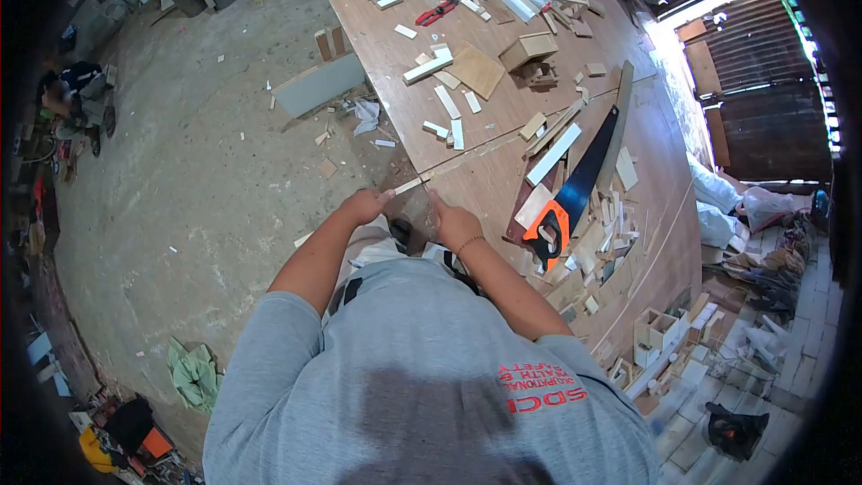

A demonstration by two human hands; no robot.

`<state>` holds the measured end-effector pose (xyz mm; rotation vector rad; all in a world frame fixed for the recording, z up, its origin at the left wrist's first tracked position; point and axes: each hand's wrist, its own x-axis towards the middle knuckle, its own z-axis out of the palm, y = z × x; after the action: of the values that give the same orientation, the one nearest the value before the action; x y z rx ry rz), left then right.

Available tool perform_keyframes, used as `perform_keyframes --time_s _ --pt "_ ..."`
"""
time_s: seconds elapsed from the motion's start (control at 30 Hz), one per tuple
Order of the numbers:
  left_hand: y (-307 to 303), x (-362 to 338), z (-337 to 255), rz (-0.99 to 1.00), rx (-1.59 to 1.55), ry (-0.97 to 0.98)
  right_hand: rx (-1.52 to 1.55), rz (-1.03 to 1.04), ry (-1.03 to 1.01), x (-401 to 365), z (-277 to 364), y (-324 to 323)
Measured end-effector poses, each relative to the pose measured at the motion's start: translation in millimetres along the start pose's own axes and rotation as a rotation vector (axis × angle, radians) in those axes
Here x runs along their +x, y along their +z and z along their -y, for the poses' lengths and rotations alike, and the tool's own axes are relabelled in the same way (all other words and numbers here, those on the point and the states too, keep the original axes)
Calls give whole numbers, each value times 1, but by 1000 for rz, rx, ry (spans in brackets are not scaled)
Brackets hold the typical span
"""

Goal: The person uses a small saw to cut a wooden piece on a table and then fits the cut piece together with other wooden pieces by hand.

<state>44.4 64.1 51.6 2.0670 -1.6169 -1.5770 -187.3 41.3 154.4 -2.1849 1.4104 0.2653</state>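
Note:
My left hand [364,207] is closed around the near end of a thin, pale wooden strip [408,187]. The strip points toward the table edge, and its far end lies by the corner where the table sections meet. Just right of that end is my right hand [458,228], its fingers curled and one digit pointing up toward the strip. What it grips, if anything, is too small to make out. Both hands are in front of my body at the edge of the wooden table [489,202].
A handsaw [575,189] with an orange and black handle lies at the right among wood offcuts. Red-handled pliers [437,12], a small wooden box [528,50] and several white-faced blocks sit farther back. A grey board [319,85] leans left of the table. Another person [76,103] sits far left.

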Motion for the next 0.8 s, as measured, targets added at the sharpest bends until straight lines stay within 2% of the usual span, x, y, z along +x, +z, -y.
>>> perform_keyframes --time_s 0.13,0.2,0.23,0.33,0.4,0.47,0.57,0.8 --pt "-7 -12 -11 -2 11 7 22 16 2 -62 -3 -18" --pt "0 -13 -10 -20 11 6 21 153 65 -83 2 -36" --pt "2 -12 -8 -40 10 5 22 156 65 -81 1 -36" --pt "3 -8 -5 -14 53 20 43 82 35 -60 0 -28" --pt "-2 -8 -8 16 50 25 55 -4 -20 -11 -3 0" --pt "-5 -11 -14 41 46 32 58 3 -12 34 7 14" --pt "-9 -17 -20 30 60 -12 94 15 -4 36 8 14" --pt "-6 -14 -15 62 80 -36 124 53 37 -81 -6 -17"
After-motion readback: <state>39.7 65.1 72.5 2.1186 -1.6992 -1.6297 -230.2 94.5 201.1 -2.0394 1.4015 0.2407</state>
